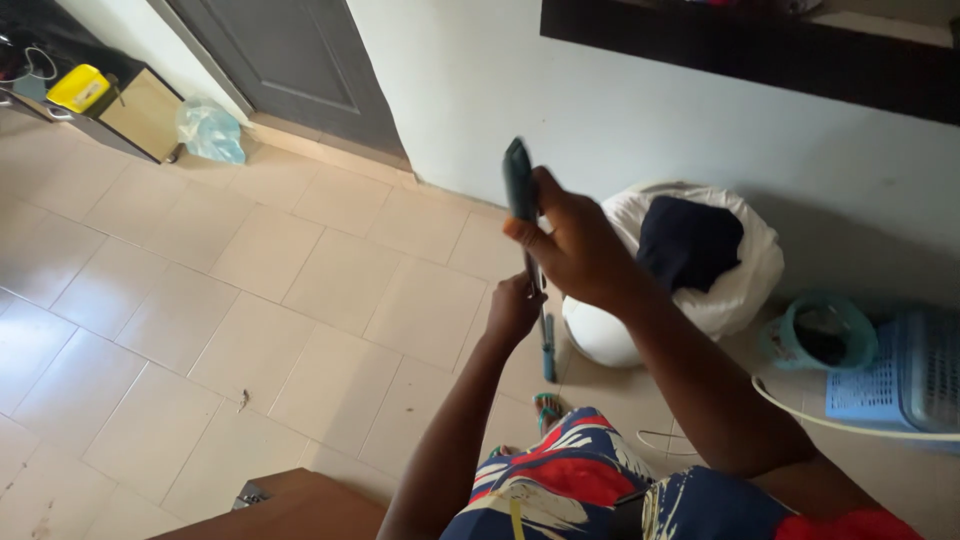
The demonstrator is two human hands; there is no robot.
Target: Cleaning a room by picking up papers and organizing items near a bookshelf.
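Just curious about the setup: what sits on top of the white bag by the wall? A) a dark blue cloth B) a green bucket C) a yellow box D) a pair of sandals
A: a dark blue cloth lies bunched on the white bag against the wall.

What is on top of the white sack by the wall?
A dark blue cloth lies on the white sack, by its open top. The sack's contents below are covered, and the right hand hides its left edge.

Open tiled floor [200, 300] left — white sack [720, 280], baskets [900, 375] crowd right.
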